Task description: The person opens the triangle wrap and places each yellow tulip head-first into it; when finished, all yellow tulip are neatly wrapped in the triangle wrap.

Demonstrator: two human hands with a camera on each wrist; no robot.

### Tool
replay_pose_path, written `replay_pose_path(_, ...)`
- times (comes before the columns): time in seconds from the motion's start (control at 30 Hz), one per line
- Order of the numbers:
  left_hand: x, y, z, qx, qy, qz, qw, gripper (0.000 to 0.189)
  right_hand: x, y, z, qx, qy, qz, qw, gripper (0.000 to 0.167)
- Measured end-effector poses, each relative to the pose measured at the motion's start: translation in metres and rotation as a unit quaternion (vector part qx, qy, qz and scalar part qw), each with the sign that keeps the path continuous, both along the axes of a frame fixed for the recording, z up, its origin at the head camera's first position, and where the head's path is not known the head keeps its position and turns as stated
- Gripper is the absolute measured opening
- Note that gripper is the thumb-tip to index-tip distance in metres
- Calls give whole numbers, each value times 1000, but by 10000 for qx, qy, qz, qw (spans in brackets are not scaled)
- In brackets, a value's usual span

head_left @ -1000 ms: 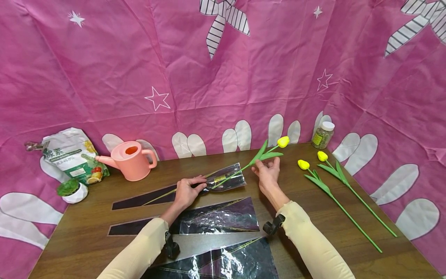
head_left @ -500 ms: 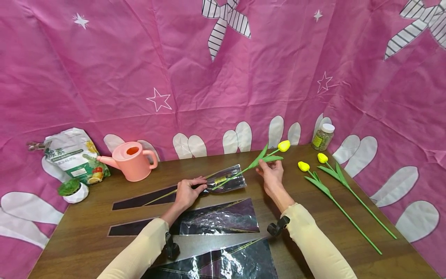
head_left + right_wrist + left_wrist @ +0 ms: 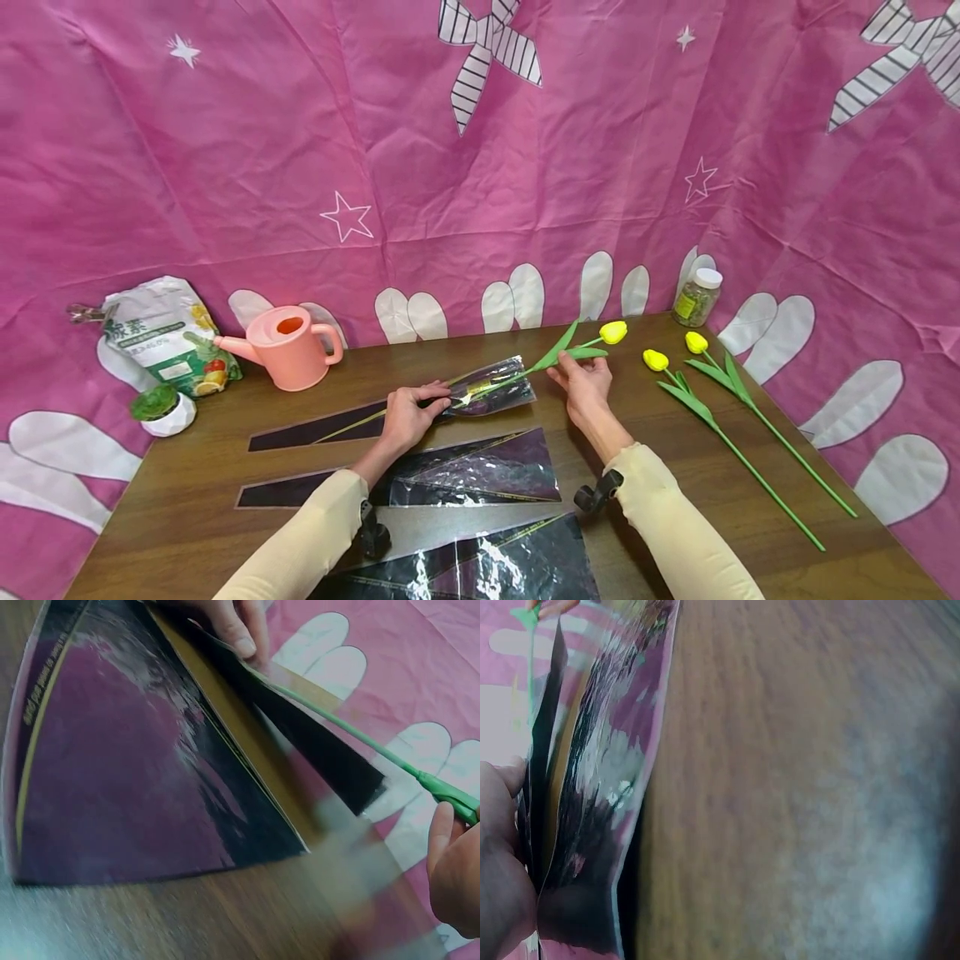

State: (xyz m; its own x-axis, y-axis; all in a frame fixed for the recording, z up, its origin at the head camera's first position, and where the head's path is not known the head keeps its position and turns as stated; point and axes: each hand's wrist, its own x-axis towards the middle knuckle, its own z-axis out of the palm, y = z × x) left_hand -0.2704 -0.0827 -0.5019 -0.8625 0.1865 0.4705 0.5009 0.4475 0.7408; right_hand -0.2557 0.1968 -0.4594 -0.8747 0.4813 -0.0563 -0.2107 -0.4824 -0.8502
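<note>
In the head view my left hand [image 3: 405, 421] pinches a narrow flower sleeve [image 3: 517, 394] of black and clear plastic, its wide mouth facing right. My right hand [image 3: 587, 396] holds an artificial yellow tulip [image 3: 613, 332] just below its leaves. The tulip lies slanted, bloom to the upper right, and its stem overlaps the sleeve toward my left fingers. The right wrist view shows the green stem [image 3: 352, 731] running along the sleeve's dark edge [image 3: 322, 750] up to my left fingertips [image 3: 241, 646]. In the left wrist view, my left hand [image 3: 502, 870] sits at the sleeve's narrow part.
Two more flower sleeves [image 3: 480, 471] [image 3: 480, 558] lie nearer the front. Two yellow tulips [image 3: 701, 408] [image 3: 738, 379] lie at the right. A pink watering can [image 3: 288, 350], a printed bag [image 3: 168, 333], a small potted plant [image 3: 165, 410] and a lidded jar [image 3: 696, 302] stand along the back.
The tulip's bloom and leaves have dropped lower, and its stem now lies flatter over the sleeve. My right hand has shifted slightly down and right; the left hand keeps its hold.
</note>
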Motion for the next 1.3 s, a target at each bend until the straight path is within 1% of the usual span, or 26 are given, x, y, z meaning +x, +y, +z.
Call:
replay_pose_path(0.17, 0, 3, 1, 95, 39, -51, 9999, 15, 0, -9, -4, 48, 114, 185, 9998, 32)
replay_pose_path(0.27, 0, 4, 1, 141, 89, -100, 9998, 14, 2, -13, -5, 141, 96, 352, 9992, 36)
replay_pose_path(0.4, -1, 5, 0, 138, 125, -112, 9998, 13, 5, -12, -6, 446, 78, 531, 9976, 33)
replay_pose_path(0.5, -1, 5, -1, 114, 90, -66, 9999, 13, 7, -6, -7, 705, 116, 637, 9954, 29)
replay_pose_path(0.63, -2, 6, -1, 130, 10, -38, 9999, 13, 9, 1, -8, 843, 79, 686, 9940, 24)
replay_pose_path(0.9, -4, 6, -2, 141, 0, -37, 9999, 11, 10, -3, -9, 784, -26, 559, 9953, 29)
replay_pose_path(1.13, -4, 8, 0, 132, 23, 38, 9999, 10, 11, -9, -12, 729, -158, 783, 9941, 29)
replay_pose_path(1.3, -5, 7, -1, 147, 9, 104, 9998, 10, 10, -12, -12, 647, -434, 965, 9923, 19)
